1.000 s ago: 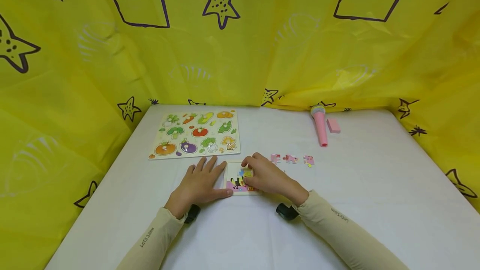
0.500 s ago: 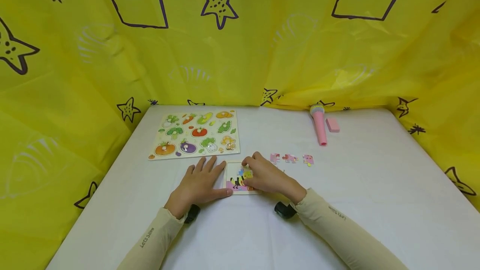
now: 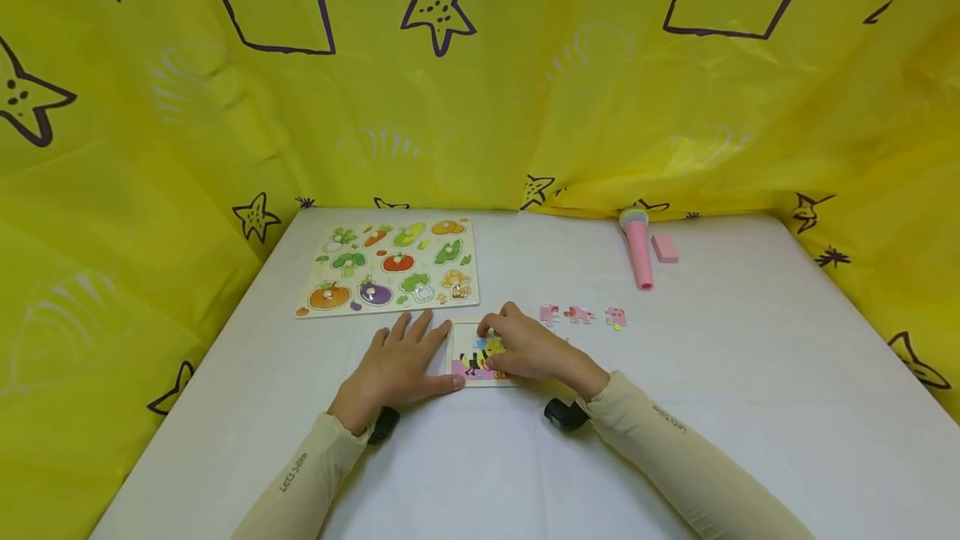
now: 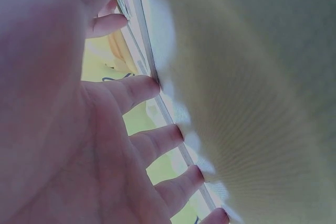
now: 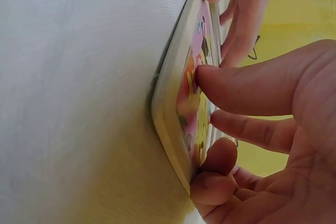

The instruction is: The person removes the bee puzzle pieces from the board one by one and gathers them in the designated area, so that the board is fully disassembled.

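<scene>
A small jigsaw tray (image 3: 463, 342) lies flat in front of me, with a bee picture partly assembled along its near and right parts. My left hand (image 3: 397, 369) lies spread at the tray's left side, thumb on the near left corner and fingertips along the edge. Over the tray's right part, my right hand (image 3: 528, 344) pinches a yellow puzzle piece (image 3: 493, 348) of the bee between thumb and index finger, at the tray's surface. The right wrist view shows the thumb touching the picture and the other fingers curled by the rim (image 5: 167, 98). My right hand hides the tray's right side.
Three loose pink puzzle pieces (image 3: 579, 315) lie in a row right of the tray. Behind it sits a vegetable peg puzzle board (image 3: 386, 277). A pink toy microphone (image 3: 638, 252) and a pink block (image 3: 665, 248) lie at the back right. Yellow cloth (image 3: 480, 123) hangs behind the table.
The fingertips of my right hand have shifted very slightly left over the tray. My left hand stays at the tray's edge, and the loose pieces keep their places.
</scene>
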The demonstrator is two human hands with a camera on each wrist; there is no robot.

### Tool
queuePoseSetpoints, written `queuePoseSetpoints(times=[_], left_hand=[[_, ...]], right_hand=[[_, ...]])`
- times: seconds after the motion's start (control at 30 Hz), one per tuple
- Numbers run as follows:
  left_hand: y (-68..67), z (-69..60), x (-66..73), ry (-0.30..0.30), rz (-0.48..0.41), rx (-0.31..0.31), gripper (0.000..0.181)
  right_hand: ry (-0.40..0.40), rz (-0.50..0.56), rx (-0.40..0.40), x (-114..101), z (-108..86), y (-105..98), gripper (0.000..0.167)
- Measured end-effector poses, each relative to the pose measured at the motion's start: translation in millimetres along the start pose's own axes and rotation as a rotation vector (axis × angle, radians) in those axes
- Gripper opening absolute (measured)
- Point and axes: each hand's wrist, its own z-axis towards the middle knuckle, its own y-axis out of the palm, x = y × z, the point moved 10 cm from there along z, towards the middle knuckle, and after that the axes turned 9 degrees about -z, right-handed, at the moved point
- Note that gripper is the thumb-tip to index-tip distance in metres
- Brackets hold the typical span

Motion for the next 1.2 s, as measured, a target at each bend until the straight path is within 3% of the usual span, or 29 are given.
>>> queuePoseSetpoints(times=[0.53,0.93,1.2], left_hand=[[1.5,0.5,-2.3,-0.012,-0.001,-0.005,0.092],[0.4,0.5,-2.7,-0.007,-0.001,0.004,0.092],[-0.7,-0.9,-0.3,0.001,-0.014,0.009,0.091]], right_hand=[[-0.025,0.024,-0.019,-1.9,1.0,3.0,0.031],[-0.098,0.030,0.047,-8.3,1.4,-2.9,0.033],[-0.105,0.074,0.056,-11.2,1.0,-5.8,0.034]])
